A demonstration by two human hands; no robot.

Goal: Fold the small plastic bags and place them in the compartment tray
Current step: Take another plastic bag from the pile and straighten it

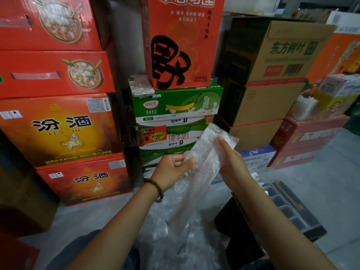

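Note:
A clear, crinkled small plastic bag (206, 151) is held up at mid-frame, stretched diagonally between both hands. My left hand (172, 169), with a bead bracelet on its wrist, pinches the bag's lower left edge. My right hand (231, 160) grips the bag's upper right part, fingers laid along it. Below the hands a loose pile of more clear plastic bags (181, 230) lies on the floor. The dark compartment tray (292, 209) sits on the floor at the lower right, partly behind my right forearm; what its cells hold cannot be made out.
Stacked cartons wall the far side: red boxes (58, 75) at left, green milk cases (175, 106) in the middle, brown cartons (272, 75) at right. A phone (141, 85) lies on the green case. A black box (233, 227) stands beside the tray. Grey floor (321, 172) lies to the right.

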